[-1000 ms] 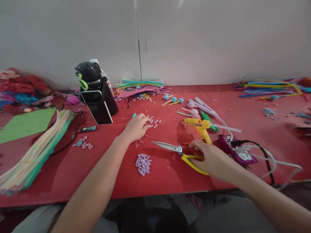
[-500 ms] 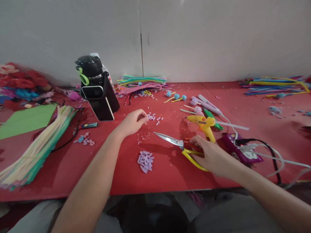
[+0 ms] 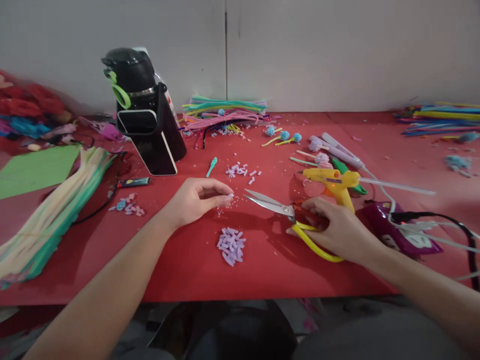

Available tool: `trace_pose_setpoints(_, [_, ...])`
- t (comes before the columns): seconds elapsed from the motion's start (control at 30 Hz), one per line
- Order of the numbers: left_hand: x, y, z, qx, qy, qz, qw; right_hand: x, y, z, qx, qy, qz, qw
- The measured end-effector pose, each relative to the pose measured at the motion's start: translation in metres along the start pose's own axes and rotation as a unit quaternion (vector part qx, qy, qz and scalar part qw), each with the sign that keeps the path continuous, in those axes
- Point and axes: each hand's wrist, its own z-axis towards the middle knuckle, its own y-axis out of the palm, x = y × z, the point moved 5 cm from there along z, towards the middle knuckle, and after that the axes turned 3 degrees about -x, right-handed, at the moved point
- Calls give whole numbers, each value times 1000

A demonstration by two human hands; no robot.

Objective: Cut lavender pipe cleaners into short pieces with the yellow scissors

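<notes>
My left hand (image 3: 197,201) pinches a small lilac piece (image 3: 231,195) between thumb and fingertips, just left of the scissors' tips. My right hand (image 3: 333,225) is wrapped round the yellow and red handles of the scissors (image 3: 273,205). Their blades are slightly parted and point left, apart from the lilac piece. Nearest to me on the red table lies a heap of cut lilac pieces (image 3: 230,246). Beyond my left fingers is a looser scatter of lilac pieces (image 3: 237,170), with a small teal stick (image 3: 212,166) to its left.
A yellow glue gun (image 3: 330,177) lies just beyond my right hand, near a purple power box (image 3: 393,232) with cables. A black bottle (image 3: 150,115) stands at back left. Pipe cleaners (image 3: 56,210) lie at left, and blue pompom stems (image 3: 284,136) further back.
My left hand has drawn back from the scattered pieces towards me, with a lilac piece in its fingertips, uncovering the teal stick. The scissors' blades have parted slightly. The view has shifted.
</notes>
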Motion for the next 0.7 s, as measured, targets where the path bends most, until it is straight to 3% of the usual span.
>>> trace_pose_setpoints(0.27, [13, 6, 2, -32, 16, 44, 998, -3, 1, -2, 14, -15, 10, 1000])
trace_pose_setpoints(0.47, [23, 7, 1, -17, 59, 58, 996, -13, 1, -3, 37, -16, 18, 999])
trace_pose_setpoints(0.7, [26, 10, -1, 40, 86, 89, 992, -18, 2, -1, 41, -10, 28, 999])
